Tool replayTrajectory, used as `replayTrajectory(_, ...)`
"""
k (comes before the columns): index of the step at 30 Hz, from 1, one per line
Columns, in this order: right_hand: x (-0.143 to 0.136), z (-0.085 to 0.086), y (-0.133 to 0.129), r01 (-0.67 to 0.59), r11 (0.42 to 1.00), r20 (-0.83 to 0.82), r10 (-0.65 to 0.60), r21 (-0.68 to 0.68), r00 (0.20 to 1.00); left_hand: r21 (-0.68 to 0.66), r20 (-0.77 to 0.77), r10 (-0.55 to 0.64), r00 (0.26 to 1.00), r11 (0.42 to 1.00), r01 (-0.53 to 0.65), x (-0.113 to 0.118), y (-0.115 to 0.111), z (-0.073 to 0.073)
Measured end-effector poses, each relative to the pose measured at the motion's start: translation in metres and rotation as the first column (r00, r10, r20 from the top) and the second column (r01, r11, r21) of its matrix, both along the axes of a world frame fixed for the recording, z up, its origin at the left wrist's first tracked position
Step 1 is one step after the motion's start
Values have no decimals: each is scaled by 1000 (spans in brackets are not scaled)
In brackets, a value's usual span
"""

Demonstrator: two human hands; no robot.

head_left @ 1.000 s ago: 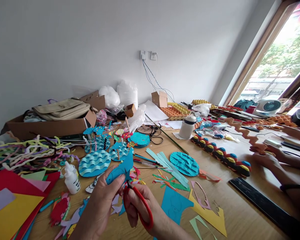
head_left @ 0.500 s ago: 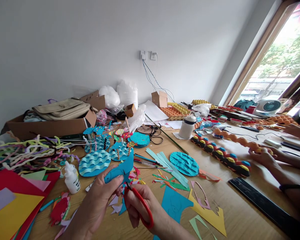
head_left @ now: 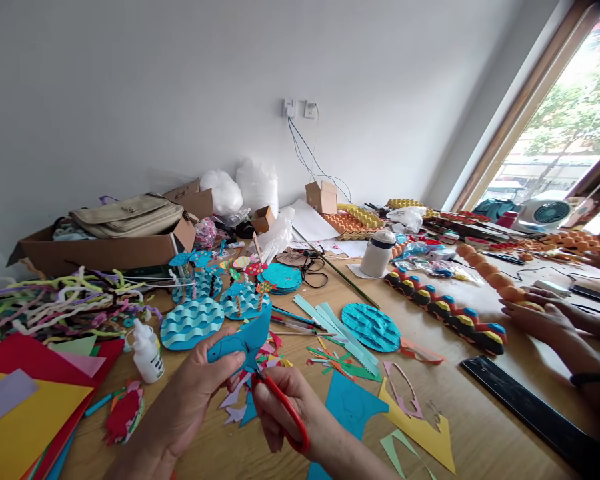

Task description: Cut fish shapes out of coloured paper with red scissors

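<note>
My left hand (head_left: 195, 383) pinches a piece of blue paper (head_left: 250, 337) that carries a drawn fish outline. In my right hand (head_left: 290, 407) are red-handled scissors (head_left: 294, 419), their blades at the lower edge of that paper. Below and behind the hands lie colourful paper scraps (head_left: 275, 357). Another blue sheet with a pencil drawing (head_left: 350, 407) rests on the wood right of the scissors. A white glue bottle (head_left: 147, 353) stands left of my left hand, near a cluster of red fish cutouts (head_left: 124, 413).
Wavy blue discs (head_left: 193, 325) and small fish models stand beyond my hands. Coloured sheets (head_left: 35, 413) and pipe cleaners (head_left: 70, 307) lie left. A white lidded cup (head_left: 379, 255) is farther back. At right, another person's hands (head_left: 545, 320) hold an orange egg-carton strip (head_left: 495, 277) near a black ruler (head_left: 520, 407).
The scissors have shifted very slightly down and right against the blue paper. The other person's orange strip has turned and moved, with one hand now farther along it.
</note>
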State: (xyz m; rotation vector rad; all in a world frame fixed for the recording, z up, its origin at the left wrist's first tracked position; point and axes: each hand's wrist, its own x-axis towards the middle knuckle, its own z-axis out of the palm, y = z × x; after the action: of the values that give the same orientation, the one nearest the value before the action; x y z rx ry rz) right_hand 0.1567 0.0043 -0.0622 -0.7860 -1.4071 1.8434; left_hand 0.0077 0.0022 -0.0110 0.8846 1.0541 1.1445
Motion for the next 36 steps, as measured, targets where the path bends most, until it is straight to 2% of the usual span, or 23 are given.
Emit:
replayTrajectory(9,-1,15,-2,15,1000,175,-14,-4,985,16,-26,-70,997,997,71,-5,2,3)
replayTrajectory(14,-4,11,-3,47,999,115,-48,6,992,69,-28,-84,996,994,85,-4,2,1)
replayTrajectory(21,-3,8,-4,45,998,7,-45,33,999,134,-83,-160,984,976,170,-2,2,-4)
replayTrajectory(32,-2,4,-3,33,999,74,-36,44,997,124,-81,-129,988,983,138,1,1,2)
replayTrajectory(36,-2,7,-3,34,999,111,-37,24,993,128,-87,-178,980,974,188,-2,3,2)
